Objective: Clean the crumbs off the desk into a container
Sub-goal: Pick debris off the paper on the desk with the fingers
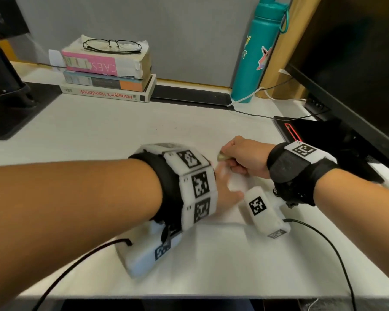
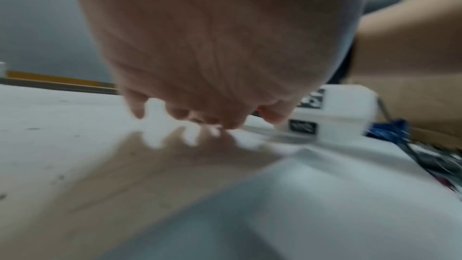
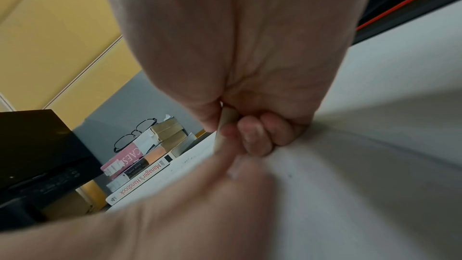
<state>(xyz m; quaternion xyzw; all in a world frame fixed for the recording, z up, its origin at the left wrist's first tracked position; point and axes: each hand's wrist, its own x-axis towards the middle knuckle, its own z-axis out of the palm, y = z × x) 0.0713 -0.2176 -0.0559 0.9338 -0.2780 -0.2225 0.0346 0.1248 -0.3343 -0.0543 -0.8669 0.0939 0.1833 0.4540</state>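
Note:
Blurred with motion, my left hand lies low on the white desk, fingers stretched out and their tips touching the surface. It reaches toward my right hand, which rests on the desk just beyond it. The right hand's thumb and curled fingers pinch a small beige object, seen as a pale edge in the right wrist view; I cannot tell what it is. A few tiny dark crumbs dot the desk farther back, and more specks lie left of the left hand.
A stack of books with glasses on top stands at the back left. A teal bottle stands at the back right, beside a dark monitor on its black base. Black cables trail over the front edge.

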